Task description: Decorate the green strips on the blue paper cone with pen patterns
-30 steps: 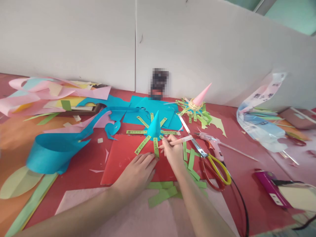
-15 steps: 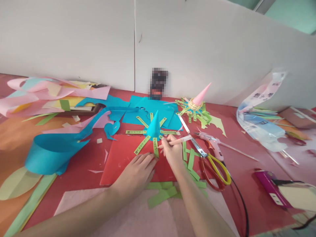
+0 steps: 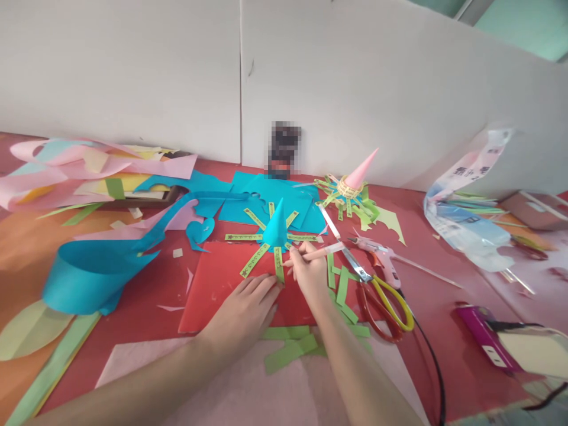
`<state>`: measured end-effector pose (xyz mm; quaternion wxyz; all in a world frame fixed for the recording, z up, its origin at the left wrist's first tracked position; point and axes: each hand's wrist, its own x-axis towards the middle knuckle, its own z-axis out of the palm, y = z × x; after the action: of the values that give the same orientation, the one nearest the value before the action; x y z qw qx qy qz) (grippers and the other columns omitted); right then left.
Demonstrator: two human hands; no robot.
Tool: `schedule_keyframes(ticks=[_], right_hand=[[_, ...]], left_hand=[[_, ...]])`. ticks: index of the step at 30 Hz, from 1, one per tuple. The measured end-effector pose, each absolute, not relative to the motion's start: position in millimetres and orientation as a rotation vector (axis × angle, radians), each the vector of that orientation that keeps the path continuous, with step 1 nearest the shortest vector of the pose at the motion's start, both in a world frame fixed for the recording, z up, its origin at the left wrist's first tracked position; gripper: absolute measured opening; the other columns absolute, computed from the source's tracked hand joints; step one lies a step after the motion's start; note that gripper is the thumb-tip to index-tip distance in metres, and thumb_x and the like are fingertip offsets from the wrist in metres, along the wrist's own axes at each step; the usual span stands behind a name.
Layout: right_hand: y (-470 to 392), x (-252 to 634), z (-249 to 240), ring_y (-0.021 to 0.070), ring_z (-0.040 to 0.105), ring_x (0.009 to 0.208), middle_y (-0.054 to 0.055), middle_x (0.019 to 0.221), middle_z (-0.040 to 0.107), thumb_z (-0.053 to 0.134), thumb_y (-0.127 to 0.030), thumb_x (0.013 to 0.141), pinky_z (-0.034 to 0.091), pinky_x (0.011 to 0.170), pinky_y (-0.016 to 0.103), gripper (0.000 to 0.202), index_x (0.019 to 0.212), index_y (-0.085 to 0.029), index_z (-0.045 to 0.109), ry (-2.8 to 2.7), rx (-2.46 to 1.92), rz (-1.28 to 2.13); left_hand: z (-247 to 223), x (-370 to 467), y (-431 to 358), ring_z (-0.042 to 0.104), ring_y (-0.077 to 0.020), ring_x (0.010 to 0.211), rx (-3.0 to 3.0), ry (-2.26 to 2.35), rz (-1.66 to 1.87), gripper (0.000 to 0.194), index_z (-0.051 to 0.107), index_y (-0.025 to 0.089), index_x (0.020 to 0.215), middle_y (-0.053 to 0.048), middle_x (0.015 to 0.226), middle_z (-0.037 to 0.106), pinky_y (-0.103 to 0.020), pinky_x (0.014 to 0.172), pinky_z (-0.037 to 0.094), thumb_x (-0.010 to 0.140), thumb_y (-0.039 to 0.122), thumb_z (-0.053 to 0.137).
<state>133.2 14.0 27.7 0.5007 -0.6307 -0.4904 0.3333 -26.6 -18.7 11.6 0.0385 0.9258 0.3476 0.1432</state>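
A blue paper cone stands over the red sheet's far edge, with several green strips fanning out from its base. Dark marks and small stars show on the strips. My left hand lies flat on the red sheet, fingers stretched out, fingertips at the near end of the front green strip. A slim whitish-pink pen is pinched in my right hand, its tip beside that strip, just below the cone. Whether the tip touches paper, I cannot tell.
Scissors and a pink glue gun lie to the right, near loose green strips. Behind them is a pink cone with strips. A blue paper band sits left. A purple power strip lies far right.
The whole view has shifted very slightly. Both hands, the pen and the cone keep nearly the same positions.
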Motion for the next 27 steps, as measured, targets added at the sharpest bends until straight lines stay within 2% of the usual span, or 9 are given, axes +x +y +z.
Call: schedule_keyframes(ticks=[3, 7, 15, 19, 24, 27], right_hand=[[13.6, 133.5, 28.0, 0.0204, 0.069, 0.058, -0.008, 0.034, 0.043, 0.052, -0.035, 0.080, 0.041, 0.042, 0.019, 0.029, 0.059, -0.024, 0.036, -1.185, -1.533, 0.806], [13.4, 133.5, 28.6, 0.0208, 0.069, 0.058, -0.009, 0.033, 0.040, 0.052, -0.035, 0.080, 0.041, 0.042, 0.019, 0.030, 0.058, -0.024, 0.036, -1.184, -1.525, 0.807], [14.4, 133.4, 25.1, 0.0164, 0.061, 0.041, -0.008, 0.034, 0.043, 0.052, -0.037, 0.080, 0.041, 0.041, 0.020, 0.030, 0.058, -0.024, 0.037, -1.180, -1.524, 0.749], [14.5, 134.0, 24.3, 0.0174, 0.064, 0.046, -0.007, 0.036, 0.045, 0.051, -0.036, 0.081, 0.042, 0.041, 0.020, 0.031, 0.057, -0.024, 0.036, -1.204, -1.547, 0.730], [13.9, 132.8, 27.3, 0.0205, 0.068, 0.055, -0.008, 0.032, 0.036, 0.050, -0.038, 0.081, 0.042, 0.042, 0.020, 0.033, 0.057, -0.025, 0.033, -1.266, -1.552, 0.721], [14.4, 132.9, 26.6, 0.0202, 0.068, 0.054, -0.007, 0.033, 0.039, 0.049, -0.038, 0.082, 0.041, 0.041, 0.019, 0.032, 0.058, -0.025, 0.033, -1.296, -1.562, 0.694]], left_hand=[[12.7, -25.7, -18.2, 0.054, -0.0231, 0.109, 2.833, 1.065, 0.443, 0.030, 0.051, 0.016, 0.118, -0.008, 0.115, 0.058, -0.039, 0.091, 0.044, 0.092, 0.021, 0.036], [13.1, -26.1, -18.0, 0.054, -0.0234, 0.109, 2.833, 1.064, 0.439, 0.030, 0.050, 0.016, 0.118, -0.008, 0.115, 0.058, -0.040, 0.091, 0.044, 0.092, 0.021, 0.035], [11.3, -26.1, -17.5, 0.054, -0.0230, 0.109, 2.844, 1.055, 0.461, 0.030, 0.051, 0.017, 0.117, -0.008, 0.114, 0.058, -0.039, 0.091, 0.044, 0.093, 0.022, 0.034], [11.6, -26.0, -17.7, 0.054, -0.0229, 0.109, 2.823, 1.052, 0.475, 0.030, 0.051, 0.016, 0.118, -0.008, 0.114, 0.058, -0.040, 0.091, 0.045, 0.093, 0.022, 0.035], [12.2, -25.7, -18.3, 0.054, -0.0230, 0.110, 2.802, 1.056, 0.509, 0.030, 0.052, 0.017, 0.116, -0.008, 0.113, 0.058, -0.040, 0.091, 0.045, 0.093, 0.022, 0.034], [11.0, -25.8, -18.1, 0.054, -0.0232, 0.110, 2.803, 1.060, 0.499, 0.030, 0.052, 0.017, 0.116, -0.008, 0.114, 0.058, -0.040, 0.091, 0.045, 0.093, 0.023, 0.034]])
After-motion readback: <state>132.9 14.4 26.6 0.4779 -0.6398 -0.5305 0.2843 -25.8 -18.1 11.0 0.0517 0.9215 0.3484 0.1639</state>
